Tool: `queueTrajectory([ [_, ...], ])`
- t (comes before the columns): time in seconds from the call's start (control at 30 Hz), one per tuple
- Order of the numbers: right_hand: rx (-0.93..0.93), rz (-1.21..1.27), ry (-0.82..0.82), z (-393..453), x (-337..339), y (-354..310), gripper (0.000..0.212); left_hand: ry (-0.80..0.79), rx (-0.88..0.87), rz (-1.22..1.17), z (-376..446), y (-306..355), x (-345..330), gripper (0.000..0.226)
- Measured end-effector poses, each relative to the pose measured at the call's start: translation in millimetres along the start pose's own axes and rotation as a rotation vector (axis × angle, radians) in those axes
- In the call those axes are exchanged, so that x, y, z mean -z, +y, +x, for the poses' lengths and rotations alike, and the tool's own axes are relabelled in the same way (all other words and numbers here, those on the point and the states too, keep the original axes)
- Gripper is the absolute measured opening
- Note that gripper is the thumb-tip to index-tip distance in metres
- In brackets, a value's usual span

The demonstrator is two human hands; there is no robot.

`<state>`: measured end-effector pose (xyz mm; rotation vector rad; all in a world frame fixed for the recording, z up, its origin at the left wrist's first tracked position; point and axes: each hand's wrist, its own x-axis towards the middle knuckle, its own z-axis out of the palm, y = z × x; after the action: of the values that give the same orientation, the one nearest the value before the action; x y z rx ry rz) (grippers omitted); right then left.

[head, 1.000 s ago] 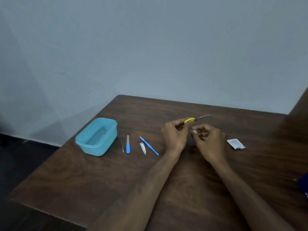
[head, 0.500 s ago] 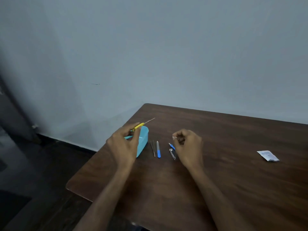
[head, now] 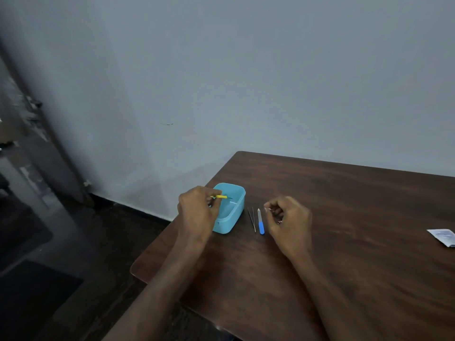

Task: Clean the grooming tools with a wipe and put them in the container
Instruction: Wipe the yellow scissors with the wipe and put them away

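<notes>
A pale grey-blue wall stands behind the dark wooden counter in front of you. Near its left corner sits the light blue container. Your left hand pinches the yellow-handled tool over the container's open top; its long axis runs nearly level, left to right, with the dark tip pointing right, away from your fingers, above the container's hollow. Just right of the container lie the tweezers and the blue-handled nail file, side by side, both running away from you with their tips at the far end. Your right hand is curled just right of the file, pinching a small white wipe. Well apart, at the right edge, lies a white sachet.
</notes>
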<state>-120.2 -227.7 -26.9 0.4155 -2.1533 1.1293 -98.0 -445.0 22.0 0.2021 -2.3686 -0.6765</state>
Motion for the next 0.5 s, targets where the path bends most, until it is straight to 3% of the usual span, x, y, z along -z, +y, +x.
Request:
queueTrajectory([
  [0.2,-0.029,0.012,0.031,2,5,3,0.018,-0.38,0.101,0.206,27,10,3,0.024],
  [0.4,-0.043,0.022,0.06,4,7,6,0.02,-0.681,-0.023,0.478,48,23,17,0.024],
  [0.5,-0.036,0.004,0.055,5,8,5,0.019,-0.718,-0.071,0.606,48,31,15,0.028],
])
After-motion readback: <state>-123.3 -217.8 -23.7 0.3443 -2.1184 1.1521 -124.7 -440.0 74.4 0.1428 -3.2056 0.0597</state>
